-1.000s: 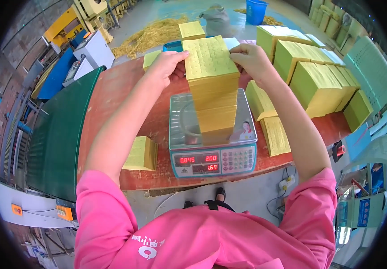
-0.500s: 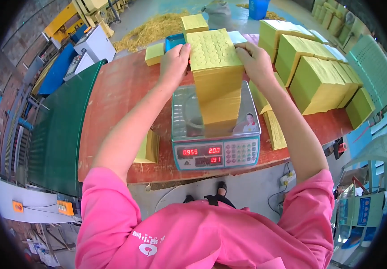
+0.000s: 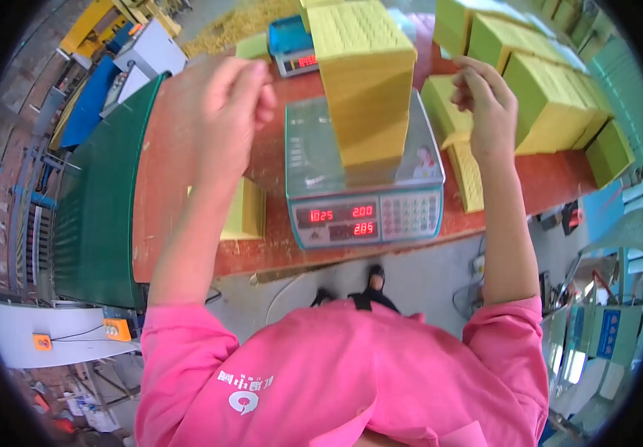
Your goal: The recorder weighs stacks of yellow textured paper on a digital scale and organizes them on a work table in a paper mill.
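Observation:
On the weighing scale [image 3: 314,153] stands a tall stack of yellow paper [image 3: 370,97], its top sheet stamped with rows of curved cuts. Neither hand touches it. My left hand [image 3: 236,104], blurred by motion, hovers to the left of the stack with loosely bent fingers and nothing in them. To the stack's right, my right hand [image 3: 486,100] is raised, empty, its fingers bent and slightly apart. Red digits glow on the front panel of the scale. Beneath my right hand lie a short yellow paper block [image 3: 446,112] and a thin paper stack [image 3: 467,179].
Large yellow paper stacks [image 3: 545,97] line the right side of the red table [image 3: 180,164]. Another paper block [image 3: 245,212] sits near the front edge, beside my left forearm. A second, blue-topped scale [image 3: 288,37] stands behind. A green surface [image 3: 102,201] adjoins on the left.
Both hands have let go of the stack's upper sides and moved outward. The stack now rests alone on the scale, and the displayed digits have changed. The whole view has shifted slightly.

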Demonstrator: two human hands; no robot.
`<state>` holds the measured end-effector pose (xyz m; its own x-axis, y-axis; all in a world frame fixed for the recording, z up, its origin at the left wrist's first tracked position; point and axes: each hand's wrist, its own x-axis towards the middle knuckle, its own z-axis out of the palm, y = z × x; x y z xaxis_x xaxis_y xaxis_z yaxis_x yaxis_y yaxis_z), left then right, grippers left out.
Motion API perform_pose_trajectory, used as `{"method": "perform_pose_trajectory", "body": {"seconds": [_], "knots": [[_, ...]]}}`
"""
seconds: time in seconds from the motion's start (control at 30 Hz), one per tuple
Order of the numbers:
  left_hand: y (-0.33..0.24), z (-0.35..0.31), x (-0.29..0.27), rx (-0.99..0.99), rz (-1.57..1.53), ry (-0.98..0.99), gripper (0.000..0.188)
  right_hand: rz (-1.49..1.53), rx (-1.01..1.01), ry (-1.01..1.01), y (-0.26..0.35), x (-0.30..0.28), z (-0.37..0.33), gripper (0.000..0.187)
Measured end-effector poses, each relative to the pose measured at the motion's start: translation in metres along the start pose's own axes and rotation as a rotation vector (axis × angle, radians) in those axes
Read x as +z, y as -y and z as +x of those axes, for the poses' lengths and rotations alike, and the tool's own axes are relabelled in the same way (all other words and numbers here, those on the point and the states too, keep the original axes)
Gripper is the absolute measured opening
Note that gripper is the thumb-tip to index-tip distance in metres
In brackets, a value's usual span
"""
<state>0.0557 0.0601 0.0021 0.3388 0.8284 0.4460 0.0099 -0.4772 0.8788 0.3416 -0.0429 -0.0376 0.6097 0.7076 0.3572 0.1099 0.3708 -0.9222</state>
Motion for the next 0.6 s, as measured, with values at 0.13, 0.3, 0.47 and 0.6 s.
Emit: {"method": "perform_pose_trajectory", "body": {"seconds": [0.13, 0.3, 0.47, 0.6], "knots": [[-0.054, -0.07, -0.042, 0.632, 0.432, 0.093, 0.02, -0.06, 0.221, -0.133, -0.046, -0.055, -0.071, 0.021], [-0.097, -0.11, -0.034, 0.804, 0.026, 0.231, 0.032, 0.054, 0.353, -0.223, -0.087, -0.066, -0.143, 0.02], [-0.095, -0.131, -0.045, 0.7, -0.164, 0.432, 0.009, 0.105, 0.399, -0.253, -0.083, -0.05, -0.175, 0.02], [-0.109, -0.136, -0.035, 0.747, -0.178, 0.454, 0.011, 0.144, 0.407, -0.225, -0.077, -0.04, -0.186, 0.02]]}}
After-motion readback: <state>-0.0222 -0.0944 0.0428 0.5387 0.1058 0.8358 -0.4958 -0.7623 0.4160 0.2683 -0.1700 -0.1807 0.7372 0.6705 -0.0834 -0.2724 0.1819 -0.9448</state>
